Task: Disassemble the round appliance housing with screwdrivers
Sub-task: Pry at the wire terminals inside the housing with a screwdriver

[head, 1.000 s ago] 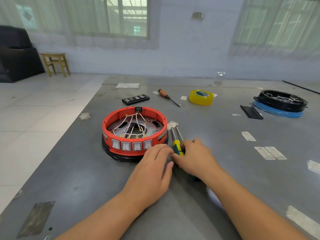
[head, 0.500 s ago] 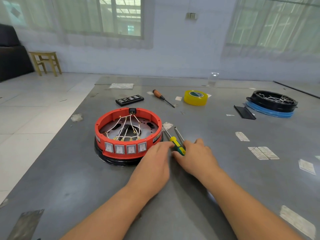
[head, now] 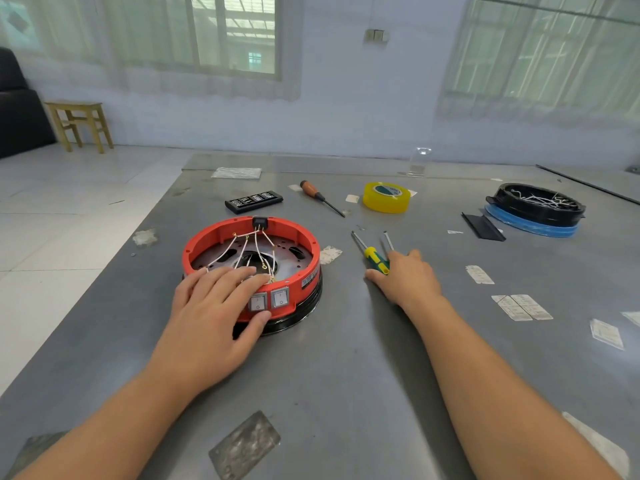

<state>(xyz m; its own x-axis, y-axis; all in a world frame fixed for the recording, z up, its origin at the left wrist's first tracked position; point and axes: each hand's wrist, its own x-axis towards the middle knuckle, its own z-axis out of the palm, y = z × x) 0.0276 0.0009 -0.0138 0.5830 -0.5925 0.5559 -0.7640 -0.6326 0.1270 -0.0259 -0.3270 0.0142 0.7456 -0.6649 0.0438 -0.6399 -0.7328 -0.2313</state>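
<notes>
My left hand (head: 207, 317) lies flat over the near rim of the round red plastic housing (head: 252, 268) on its black base, fingers straight and spread, thumb against the front wall beside the two white rocker switches (head: 269, 300); nothing gripped. White wires (head: 258, 245) fan across the metal plate inside the ring. Housing sits left of centre on the grey metal table (head: 346, 375). Just right of it, the green-and-yellow-handled screwdriver (head: 374, 256) and a second steel shaft (head: 388, 240) lie on the table. My right hand (head: 407, 277) rests on their handles, fingers loosely curled over them; can't tell if it's an actual grip. Further back: brown-handled screwdriver (head: 320, 196), yellow tape roll (head: 386, 197).
</notes>
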